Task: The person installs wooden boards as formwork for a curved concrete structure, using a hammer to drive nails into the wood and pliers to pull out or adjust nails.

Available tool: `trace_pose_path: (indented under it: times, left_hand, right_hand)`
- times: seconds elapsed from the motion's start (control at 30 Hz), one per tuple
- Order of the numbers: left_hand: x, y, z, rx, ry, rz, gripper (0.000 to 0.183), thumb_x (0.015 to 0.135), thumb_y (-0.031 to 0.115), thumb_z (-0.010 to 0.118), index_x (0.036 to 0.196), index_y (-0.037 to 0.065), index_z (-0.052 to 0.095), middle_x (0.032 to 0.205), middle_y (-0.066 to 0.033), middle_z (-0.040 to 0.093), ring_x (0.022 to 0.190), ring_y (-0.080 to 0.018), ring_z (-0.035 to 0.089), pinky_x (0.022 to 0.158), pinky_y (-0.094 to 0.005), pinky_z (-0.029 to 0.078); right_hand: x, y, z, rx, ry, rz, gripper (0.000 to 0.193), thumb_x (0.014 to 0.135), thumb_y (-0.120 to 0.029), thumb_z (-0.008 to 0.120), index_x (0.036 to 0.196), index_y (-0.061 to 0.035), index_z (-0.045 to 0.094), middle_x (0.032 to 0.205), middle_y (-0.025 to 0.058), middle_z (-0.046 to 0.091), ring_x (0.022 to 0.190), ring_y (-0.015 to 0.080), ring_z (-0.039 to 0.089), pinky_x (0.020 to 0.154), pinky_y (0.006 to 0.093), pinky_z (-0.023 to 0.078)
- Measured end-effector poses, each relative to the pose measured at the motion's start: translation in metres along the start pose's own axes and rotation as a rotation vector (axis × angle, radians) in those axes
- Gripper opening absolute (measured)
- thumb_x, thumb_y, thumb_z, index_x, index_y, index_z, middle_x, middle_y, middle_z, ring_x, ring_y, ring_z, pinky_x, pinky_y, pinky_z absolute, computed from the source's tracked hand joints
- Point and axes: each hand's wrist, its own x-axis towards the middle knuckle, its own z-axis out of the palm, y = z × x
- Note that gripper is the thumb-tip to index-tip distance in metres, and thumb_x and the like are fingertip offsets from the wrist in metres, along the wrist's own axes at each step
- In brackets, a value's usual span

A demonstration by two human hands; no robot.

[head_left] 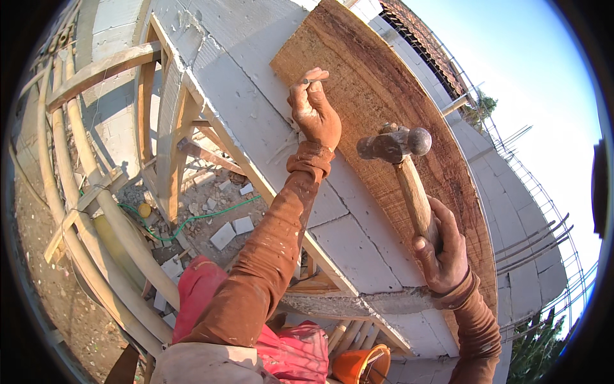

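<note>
My right hand (446, 253) is wrapped round the wooden handle of a ball-peen hammer (416, 192), whose metal head is raised in front of a broad wooden board (358, 77). The board leans along a wall of pale blocks (358, 246), rough-sawn face toward me. Farther up and to the left, my left hand (314, 110) pinches a nail (315, 80) between thumb and fingers, next to the board's left edge. Whether the nail's tip touches the board I cannot tell. Brown sleeves cover both forearms.
At the left, bamboo poles (96, 179) run beside a wooden frame (182, 137). Broken block pieces (224, 235) and a green hose (185, 222) lie on the ground below. An orange bucket (360, 363) stands at the bottom. Rebar rods (534, 246) stick out at the right.
</note>
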Motion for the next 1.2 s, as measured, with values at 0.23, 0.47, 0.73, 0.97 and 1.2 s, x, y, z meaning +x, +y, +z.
trace_pose_path:
  times: [0.23,0.47,0.73,0.97,1.2]
  left_hand:
    - [0.001,0.004,0.002,0.229,0.017,-0.029,0.011,0.093,0.012,0.052,0.096,0.007,0.061,0.098,-0.0050,0.065,0.095,-0.0245,0.053,0.088,-0.0386,0.038]
    - [0.005,-0.004,0.001,0.214,0.029,0.028,0.009,0.090,0.011,0.057,0.091,0.006,0.063,0.089,-0.0067,0.063,0.091,-0.0275,0.053,0.084,-0.0403,0.038]
    - [0.004,0.003,0.003,0.242,0.042,0.021,0.011,0.091,0.012,0.055,0.091,0.007,0.064,0.087,-0.0055,0.063,0.088,-0.0277,0.054,0.083,-0.0399,0.039]
    - [0.004,0.005,0.000,0.268,0.011,-0.033,0.012,0.092,0.011,0.053,0.093,0.008,0.065,0.092,-0.0043,0.065,0.090,-0.0261,0.054,0.085,-0.0394,0.039]
    - [0.003,-0.001,0.001,0.204,0.030,-0.001,0.010,0.090,0.009,0.054,0.093,0.006,0.063,0.088,-0.0068,0.062,0.089,-0.0284,0.053,0.084,-0.0411,0.039]
  right_hand:
    - [0.041,-0.023,-0.004,-0.265,0.170,-0.314,0.066,0.081,-0.012,0.066,0.138,-0.0027,0.035,0.107,0.0267,0.060,0.092,0.0366,0.065,0.076,0.0404,0.054]
    - [0.072,-0.038,0.007,-0.433,0.293,-0.503,0.072,0.078,-0.010,0.067,0.141,-0.0065,0.032,0.099,0.0198,0.060,0.077,0.0304,0.064,0.067,0.0391,0.055]
    - [0.082,-0.044,0.005,-0.471,0.267,-0.470,0.059,0.086,-0.015,0.061,0.138,-0.0013,0.037,0.116,0.0267,0.058,0.095,0.0352,0.065,0.078,0.0410,0.054]
    - [0.090,-0.051,0.001,-0.499,0.216,-0.372,0.059,0.085,-0.018,0.062,0.139,-0.0113,0.039,0.104,0.0231,0.063,0.087,0.0332,0.067,0.075,0.0404,0.055]
    - [0.081,-0.051,0.001,-0.529,0.311,-0.526,0.060,0.085,-0.016,0.062,0.139,-0.0078,0.039,0.100,0.0219,0.064,0.083,0.0299,0.068,0.071,0.0392,0.055]
